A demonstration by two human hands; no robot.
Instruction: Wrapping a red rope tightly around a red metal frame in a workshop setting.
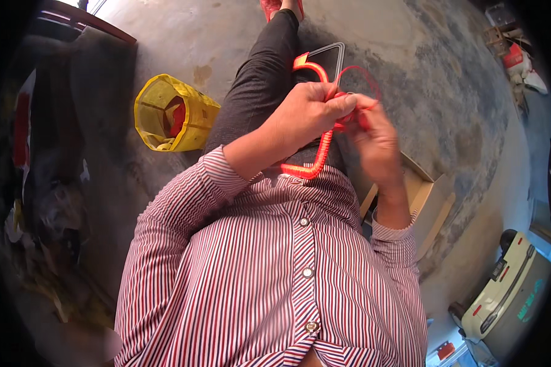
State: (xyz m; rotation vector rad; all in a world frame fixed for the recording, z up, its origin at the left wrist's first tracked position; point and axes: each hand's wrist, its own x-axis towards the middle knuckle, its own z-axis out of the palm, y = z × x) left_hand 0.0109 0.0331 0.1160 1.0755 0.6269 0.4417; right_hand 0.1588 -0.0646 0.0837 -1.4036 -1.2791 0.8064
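Observation:
A bent metal frame (340, 54) lies over my lap, its far corner bare and grey. Glossy red-orange strip is wound tightly around a curved part of it, the wrapped section (320, 160) nearest my shirt. My left hand (306, 113) is closed, thumb and fingers pinching red strip beside the frame. Close against it, my right hand (376, 137) is curled around more red strip, slightly blurred. A thin loop of red strip (368, 74) arches above both hands. Bunched strip between the fingers is partly hidden.
A yellow bucket-like container (150, 85) with red material inside stands left of my leg. An open cardboard box (421, 194) is at my right. Farther right is a cream vehicle (496, 293); dark clutter lines the left side.

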